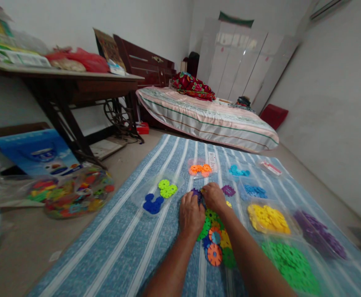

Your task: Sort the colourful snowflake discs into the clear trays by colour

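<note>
My left hand [191,212] and my right hand [213,196] meet over the far end of a chain of joined plastic gear discs [215,241] lying on a blue striped mat [130,239]. Both hands are closed with fingers curled down around a purple disc [196,193] at the chain's tip. The chain runs back toward me in green, orange, yellow and blue pieces. A loose purple disc [228,190] lies just right of my right hand.
Sorted discs lie around on the mat: blue [153,204], lime [167,189], orange [200,168], cyan [239,170], yellow [268,218], purple [321,233], green [291,264]. A bag of mixed pieces [71,194] sits left. A table [75,80] and bed [208,115] stand beyond.
</note>
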Demonstrator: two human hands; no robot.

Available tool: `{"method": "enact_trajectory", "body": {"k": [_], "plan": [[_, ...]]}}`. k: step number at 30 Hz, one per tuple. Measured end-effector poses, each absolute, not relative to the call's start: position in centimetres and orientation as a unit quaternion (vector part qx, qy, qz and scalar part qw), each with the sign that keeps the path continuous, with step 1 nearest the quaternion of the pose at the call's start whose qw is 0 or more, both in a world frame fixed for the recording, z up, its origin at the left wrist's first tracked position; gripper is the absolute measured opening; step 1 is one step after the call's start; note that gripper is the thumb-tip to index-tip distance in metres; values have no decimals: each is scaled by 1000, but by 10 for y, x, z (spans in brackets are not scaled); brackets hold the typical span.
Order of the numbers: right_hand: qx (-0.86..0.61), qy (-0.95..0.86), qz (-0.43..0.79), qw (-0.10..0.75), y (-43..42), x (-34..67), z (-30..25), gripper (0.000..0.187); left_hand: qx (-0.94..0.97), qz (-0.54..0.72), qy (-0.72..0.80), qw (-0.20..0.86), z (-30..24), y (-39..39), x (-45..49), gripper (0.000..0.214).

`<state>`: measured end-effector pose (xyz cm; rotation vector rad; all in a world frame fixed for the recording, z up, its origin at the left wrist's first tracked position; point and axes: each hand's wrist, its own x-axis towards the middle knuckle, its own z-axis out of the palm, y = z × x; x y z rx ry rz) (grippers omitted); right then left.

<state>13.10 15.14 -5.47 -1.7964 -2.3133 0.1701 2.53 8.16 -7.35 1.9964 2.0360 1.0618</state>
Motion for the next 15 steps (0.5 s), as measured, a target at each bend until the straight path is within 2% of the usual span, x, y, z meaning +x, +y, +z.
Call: {"method": "enact_trajectory", "body": {"k": [10,15], "plan": [[-667,-719,48,190,132,150,-45,18,667,337,664,32,-74,85,23,25],[-640,-702,-44,309,104,200,-19,23,672,336,660,23,-77,87,23,25]]}}
